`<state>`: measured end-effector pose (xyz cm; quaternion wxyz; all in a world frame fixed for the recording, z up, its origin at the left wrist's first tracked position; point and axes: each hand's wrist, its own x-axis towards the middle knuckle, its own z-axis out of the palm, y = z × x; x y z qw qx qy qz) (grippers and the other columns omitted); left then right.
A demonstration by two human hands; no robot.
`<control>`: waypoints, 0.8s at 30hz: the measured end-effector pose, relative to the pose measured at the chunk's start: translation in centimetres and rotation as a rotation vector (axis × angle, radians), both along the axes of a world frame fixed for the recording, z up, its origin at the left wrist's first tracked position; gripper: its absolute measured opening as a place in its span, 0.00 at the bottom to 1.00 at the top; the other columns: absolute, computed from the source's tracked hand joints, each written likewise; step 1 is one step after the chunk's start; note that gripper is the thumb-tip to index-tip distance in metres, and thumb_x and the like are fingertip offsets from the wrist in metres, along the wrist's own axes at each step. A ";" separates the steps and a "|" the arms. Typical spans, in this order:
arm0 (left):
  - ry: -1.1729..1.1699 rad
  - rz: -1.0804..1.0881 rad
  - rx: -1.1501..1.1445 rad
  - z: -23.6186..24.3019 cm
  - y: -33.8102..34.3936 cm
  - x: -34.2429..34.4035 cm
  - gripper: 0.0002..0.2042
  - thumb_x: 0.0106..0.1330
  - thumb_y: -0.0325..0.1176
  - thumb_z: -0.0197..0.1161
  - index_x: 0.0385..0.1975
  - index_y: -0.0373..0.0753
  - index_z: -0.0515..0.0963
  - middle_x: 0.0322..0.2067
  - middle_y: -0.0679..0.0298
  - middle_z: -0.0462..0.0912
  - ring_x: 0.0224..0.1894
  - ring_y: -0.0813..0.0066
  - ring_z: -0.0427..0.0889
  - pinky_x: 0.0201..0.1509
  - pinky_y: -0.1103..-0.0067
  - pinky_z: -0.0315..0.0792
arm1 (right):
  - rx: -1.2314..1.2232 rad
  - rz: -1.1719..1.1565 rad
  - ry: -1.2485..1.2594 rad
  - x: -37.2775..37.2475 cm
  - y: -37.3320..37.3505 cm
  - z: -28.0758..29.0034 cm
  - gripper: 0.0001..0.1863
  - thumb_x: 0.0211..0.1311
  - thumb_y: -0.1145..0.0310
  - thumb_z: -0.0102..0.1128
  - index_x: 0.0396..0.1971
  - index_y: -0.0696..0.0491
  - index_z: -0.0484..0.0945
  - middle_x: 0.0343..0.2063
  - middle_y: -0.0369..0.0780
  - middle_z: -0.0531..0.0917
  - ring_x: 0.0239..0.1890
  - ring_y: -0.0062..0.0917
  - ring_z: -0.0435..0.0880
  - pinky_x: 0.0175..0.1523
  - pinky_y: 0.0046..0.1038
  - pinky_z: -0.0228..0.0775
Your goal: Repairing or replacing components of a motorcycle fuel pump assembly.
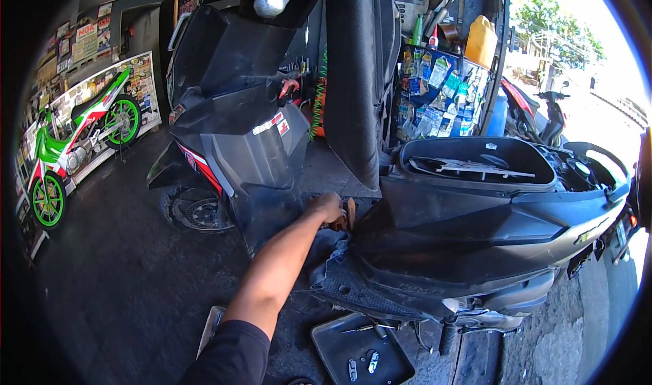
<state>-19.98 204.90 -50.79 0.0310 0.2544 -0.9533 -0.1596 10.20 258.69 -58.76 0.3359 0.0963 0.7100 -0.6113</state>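
Observation:
My left arm reaches from the lower edge to the middle of a black scooter point(448, 242). There my left hand point(329, 210) is closed, its fingers curled down in the step-through gap between front shield and seat body; what they grip is hidden. A narrow tan piece point(351, 214) stands upright right beside the hand; I cannot tell what it is. A worn blue-grey rag point(334, 252) lies just below, on the footboard point(350, 288). The scooter's seat point(353, 79) is raised, and its storage compartment point(479, 174) holds a flat, light-coloured part. My right hand is out of view.
On the ground, a black tray point(326, 347) holds a screwdriver point(358, 328) and small metal parts point(373, 361). A green-and-white motorbike picture point(85, 127) covers a cabinet at left. Behind the scooter stand a yellow jug point(481, 42) and a rack of packets point(441, 93).

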 end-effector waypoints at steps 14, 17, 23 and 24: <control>1.078 0.004 0.938 5.0 0.1 6.0 0.05 0.68 0.31 0.63 0.39 0.39 0.78 0.37 0.65 0.83 0.39 0.75 0.81 0.43 0.77 0.75 | 0.188 -0.111 -0.062 -1.1 -2.6 8.9 0.28 0.55 0.59 0.73 0.54 0.53 0.76 0.45 0.41 0.81 0.45 0.30 0.77 0.53 0.33 0.69; 1.193 0.082 1.280 6.2 2.7 13.7 0.06 0.71 0.32 0.60 0.42 0.40 0.74 0.40 0.62 0.83 0.43 0.69 0.83 0.49 0.71 0.78 | 0.017 0.014 -0.150 -2.8 -2.1 7.1 0.23 0.54 0.65 0.74 0.49 0.54 0.77 0.41 0.38 0.80 0.42 0.26 0.76 0.50 0.30 0.70; 1.153 -0.078 1.626 10.5 14.0 21.2 0.07 0.74 0.31 0.54 0.47 0.38 0.70 0.47 0.57 0.79 0.51 0.63 0.81 0.58 0.63 0.78 | -0.156 0.021 0.021 1.1 0.8 11.7 0.17 0.52 0.74 0.74 0.41 0.54 0.77 0.35 0.34 0.79 0.37 0.21 0.75 0.44 0.26 0.70; 1.112 -0.152 1.630 10.9 15.5 22.2 0.07 0.75 0.31 0.52 0.48 0.39 0.69 0.48 0.58 0.79 0.53 0.64 0.81 0.59 0.64 0.77 | -0.228 0.144 0.221 1.3 1.6 13.2 0.13 0.49 0.78 0.73 0.30 0.52 0.76 0.28 0.32 0.78 0.32 0.19 0.74 0.40 0.24 0.69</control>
